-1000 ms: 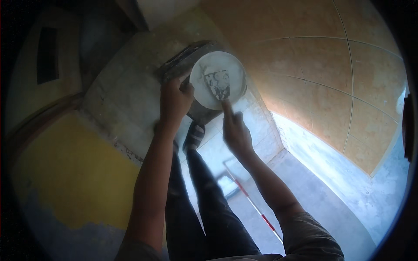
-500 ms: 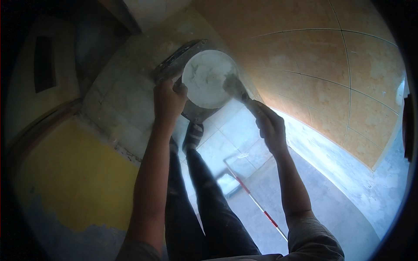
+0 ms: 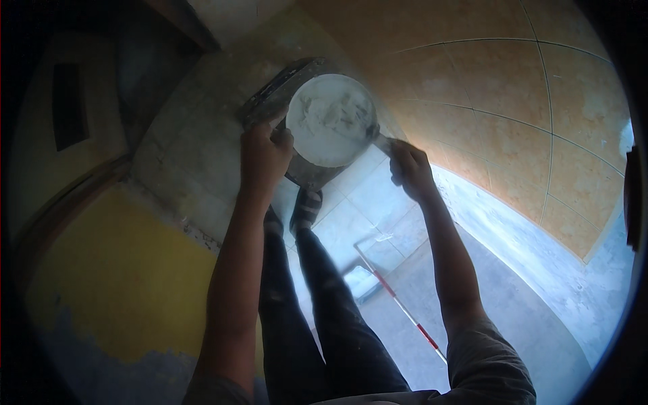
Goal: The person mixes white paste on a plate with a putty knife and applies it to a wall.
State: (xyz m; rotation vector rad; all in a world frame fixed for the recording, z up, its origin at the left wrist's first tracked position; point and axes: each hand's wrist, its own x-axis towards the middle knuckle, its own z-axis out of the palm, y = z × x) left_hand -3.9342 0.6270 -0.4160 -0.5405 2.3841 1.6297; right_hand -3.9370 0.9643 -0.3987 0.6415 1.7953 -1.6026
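A round bucket point(image 3: 322, 145) with whitish, smeared paste point(image 3: 331, 115) in it is in front of me, above my feet. My left hand point(image 3: 265, 150) is closed at its left edge, thumb up, and a pale strip shows between the thumb and the rim. My right hand point(image 3: 410, 167) is wrapped round the handle of a putty knife point(image 3: 382, 142). The tool's far end meets the bucket's right rim; whether its blade dips into the paste I cannot tell.
A dark, worn frame-like object point(image 3: 280, 88) lies behind and under the bucket. Orange-brown tiles point(image 3: 486, 81) cover the wall at right. A red-and-white pole point(image 3: 398, 304) lies on the floor beside a pale box-like object point(image 3: 362, 282). The wall at left is partly yellow point(image 3: 135, 270).
My right hand has drawn in and up with the putty knife, whose end went from over the paste to the right rim. The paste's surface looks more ridged. My left hand keeps its hold.
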